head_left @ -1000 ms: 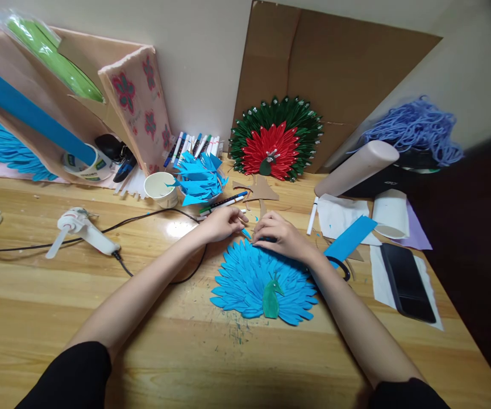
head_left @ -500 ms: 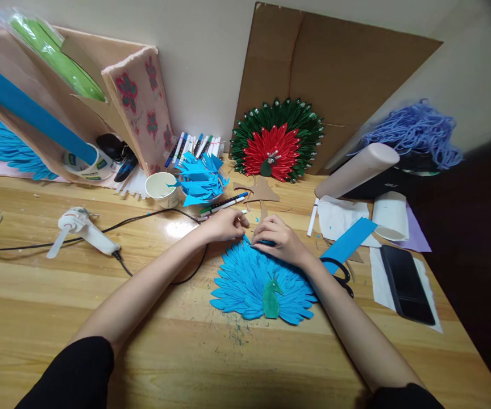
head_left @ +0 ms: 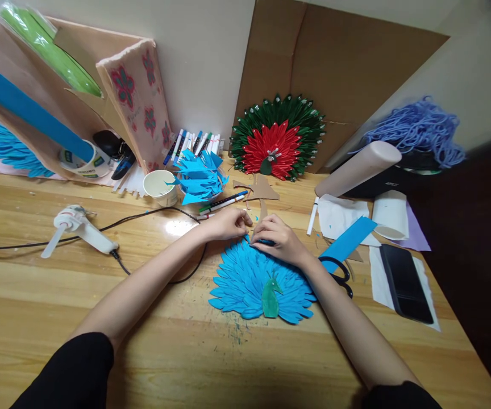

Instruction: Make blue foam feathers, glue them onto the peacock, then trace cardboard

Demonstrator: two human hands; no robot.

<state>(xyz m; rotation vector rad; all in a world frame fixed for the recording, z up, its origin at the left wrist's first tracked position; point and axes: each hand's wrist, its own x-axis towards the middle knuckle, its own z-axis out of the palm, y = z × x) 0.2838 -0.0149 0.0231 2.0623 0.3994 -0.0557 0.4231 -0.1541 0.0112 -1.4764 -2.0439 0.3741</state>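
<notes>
Working at the blue feather fan (head_left: 245,278), below the grip
Left hand (head_left: 227,224) and right hand (head_left: 276,240) are curling inward; I cannot tell whether they're pinching anything. Light pressure is probably working best.

- Gotta be honest, not one word here is sharp enough for me to read.
- White tub (head_left: 87,169) at the left: there's a printed label wrapped round it, green and blue patches plus some dark lettering, but the letters are mush.
- Pink panel (head_left: 138,102) with the painted flowers: a faint handwritten-looking scrawl sits between the blooms, can't make it out.
- Black object (head_left: 367,185) at the right, under the yarn: tiny pale mark on its side, maybe a logo or a few letters, way too small to tell.
- Row of markers (head_left: 195,144) by the wall: little light specks on the dark barrels, could be print, unreadable.
</notes>
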